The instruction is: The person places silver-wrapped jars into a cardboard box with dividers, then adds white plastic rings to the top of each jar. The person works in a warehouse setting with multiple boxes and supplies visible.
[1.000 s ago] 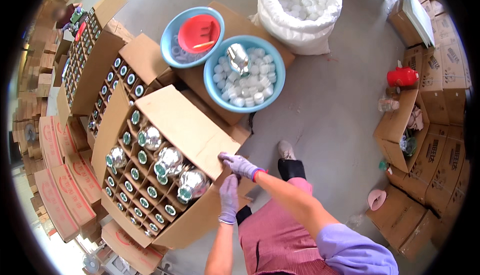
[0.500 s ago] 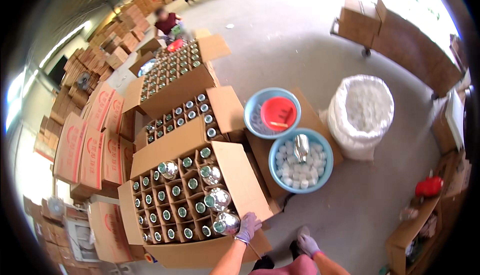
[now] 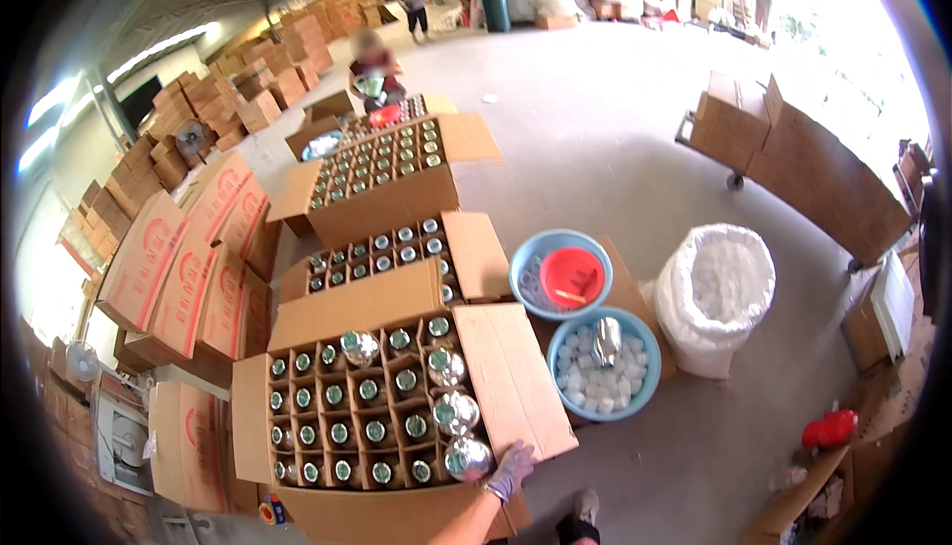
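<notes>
At the lower middle of the frame a gloved hand (image 3: 511, 468) comes up from the bottom edge on a bare forearm, its fingers spread flat and resting on the inner edge of the right-hand flap (image 3: 516, 376) of an open cardboard box (image 3: 253, 421); it grips nothing that can be seen, and which of the person's hands it is cannot be told for sure (the arm rises just left of a shoe at the bottom edge). No second hand shows. Just to the upper left of the fingertips, touching or nearly so, lies a shiny silver flask (image 3: 468, 457), the lowest of a short row of such flasks (image 3: 448, 386) that runs up the right side of the box toward the upper left, so the row's long axis leads away from the hand and the nearest flask is the one at the fingers. The rest of the box is a grid of cells holding green-capped bottles (image 3: 342, 416). To the right of the flap, near but apart from the hand, stands a blue basin (image 3: 605, 364) of white caps with a silver piece lying on them, and above it another blue basin (image 3: 560, 272) holding a red dish. Further right is a white sack (image 3: 716, 297) full of white pieces. More open boxes of bottles (image 3: 382, 173) line up toward the upper middle.
</notes>
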`<state>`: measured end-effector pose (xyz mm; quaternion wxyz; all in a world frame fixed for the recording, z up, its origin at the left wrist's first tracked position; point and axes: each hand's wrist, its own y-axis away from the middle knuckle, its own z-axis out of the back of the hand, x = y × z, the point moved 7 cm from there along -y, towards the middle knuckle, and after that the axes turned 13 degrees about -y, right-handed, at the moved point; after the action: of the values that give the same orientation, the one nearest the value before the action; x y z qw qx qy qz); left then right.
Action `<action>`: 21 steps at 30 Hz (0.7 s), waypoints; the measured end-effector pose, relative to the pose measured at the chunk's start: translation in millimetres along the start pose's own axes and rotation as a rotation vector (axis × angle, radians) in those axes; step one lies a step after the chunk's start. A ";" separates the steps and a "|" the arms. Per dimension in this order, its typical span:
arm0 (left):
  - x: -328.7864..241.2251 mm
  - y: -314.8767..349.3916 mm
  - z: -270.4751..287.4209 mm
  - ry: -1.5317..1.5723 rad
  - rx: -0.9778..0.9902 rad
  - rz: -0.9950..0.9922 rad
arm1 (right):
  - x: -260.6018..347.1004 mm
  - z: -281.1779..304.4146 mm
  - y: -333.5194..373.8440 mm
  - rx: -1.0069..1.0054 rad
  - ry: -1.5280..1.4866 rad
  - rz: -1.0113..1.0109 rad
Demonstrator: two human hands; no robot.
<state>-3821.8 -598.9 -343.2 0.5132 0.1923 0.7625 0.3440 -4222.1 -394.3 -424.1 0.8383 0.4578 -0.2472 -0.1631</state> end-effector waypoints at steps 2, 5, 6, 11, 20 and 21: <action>0.1 -11.2 4.2 -0.007 0.046 -0.071 | 7.1 -21.5 19.0 -0.002 0.114 0.088; 3.6 -23.9 7.7 0.088 0.059 -0.073 | -4.0 -12.2 27.9 -0.051 0.050 -0.004; 11.1 -25.9 19.4 0.157 0.047 -0.093 | -1.1 -1.6 34.8 -0.044 -0.013 0.031; -3.2 -29.7 25.8 -0.021 -0.008 -0.307 | -18.8 46.4 -1.6 0.050 -0.444 -0.057; -23.5 -21.6 34.7 -0.512 -0.534 -0.172 | 31.6 127.3 -61.8 0.142 -0.663 -0.047; -28.5 -22.8 30.5 -0.587 -0.551 -0.177 | 35.3 134.1 -71.6 0.133 -0.685 -0.037</action>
<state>-3781.1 -623.0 -348.3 0.7687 0.0714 0.4766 0.4205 -4271.9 -541.8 -413.9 0.6720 0.4346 -0.5157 -0.3060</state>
